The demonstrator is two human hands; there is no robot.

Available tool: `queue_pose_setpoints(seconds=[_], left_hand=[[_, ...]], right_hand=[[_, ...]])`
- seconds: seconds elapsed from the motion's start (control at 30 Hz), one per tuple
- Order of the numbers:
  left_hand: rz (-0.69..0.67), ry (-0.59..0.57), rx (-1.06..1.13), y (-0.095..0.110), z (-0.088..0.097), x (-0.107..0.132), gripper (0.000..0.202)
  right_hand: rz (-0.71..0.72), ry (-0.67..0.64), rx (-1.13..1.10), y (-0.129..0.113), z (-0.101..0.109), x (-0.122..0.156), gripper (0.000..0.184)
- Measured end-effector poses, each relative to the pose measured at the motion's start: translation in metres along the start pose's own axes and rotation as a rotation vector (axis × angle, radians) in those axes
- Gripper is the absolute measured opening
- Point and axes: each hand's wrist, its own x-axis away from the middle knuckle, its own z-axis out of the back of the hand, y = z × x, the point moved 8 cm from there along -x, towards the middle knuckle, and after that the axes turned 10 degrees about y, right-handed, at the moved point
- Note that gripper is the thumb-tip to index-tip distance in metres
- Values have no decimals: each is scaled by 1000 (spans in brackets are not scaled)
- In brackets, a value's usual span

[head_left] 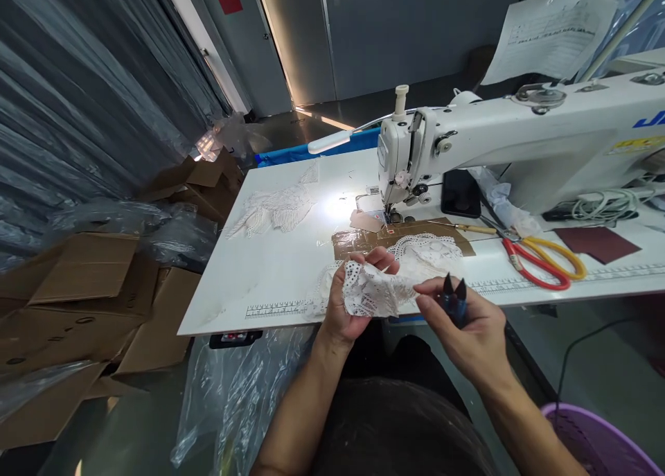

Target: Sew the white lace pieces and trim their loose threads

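My left hand (347, 299) is closed round a bunched piece of white eyelet lace (371, 289), held up over the front edge of the table. My right hand (467, 327) has blue thread snips (455, 308) tucked in it, their two dark points upward and apart. Its thumb and forefinger come together at the lace's right end; whether they grip it or a thread, I cannot tell. Behind my hands, more scalloped white lace (429, 254) lies on a brown taped board (364, 242), below the needle area of the white sewing machine (410, 157).
Scissors (545, 258) with red and yellow handles lie at right, near a black phone (460, 192) and a maroon piece (597, 244). Another lace piece (283, 206) rests on the white table (223, 282) at left. Cardboard boxes (77, 310) stand left; a purple basket (597, 434) sits lower right.
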Motion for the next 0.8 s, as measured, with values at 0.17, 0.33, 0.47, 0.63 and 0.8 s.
queue_pose_setpoints(seconds=[0.17, 0.33, 0.47, 0.63, 0.8], left_hand=[[70, -52, 29, -3, -10, 1, 46], [57, -69, -83, -4, -8, 4, 51], [17, -105, -149, -4, -8, 6, 47], [81, -168, -113, -6, -13, 11, 44], [70, -174, -151, -11, 0, 26, 85]], right_hand=[[-55, 38, 0, -2, -18, 8, 16], [-180, -74, -30, 7, -35, 9, 25], [-287, -163, -128, 17, -42, 9, 30], [-282, -144, -134, 18, -31, 8, 28], [-223, -62, -68, 18, -17, 5, 23]])
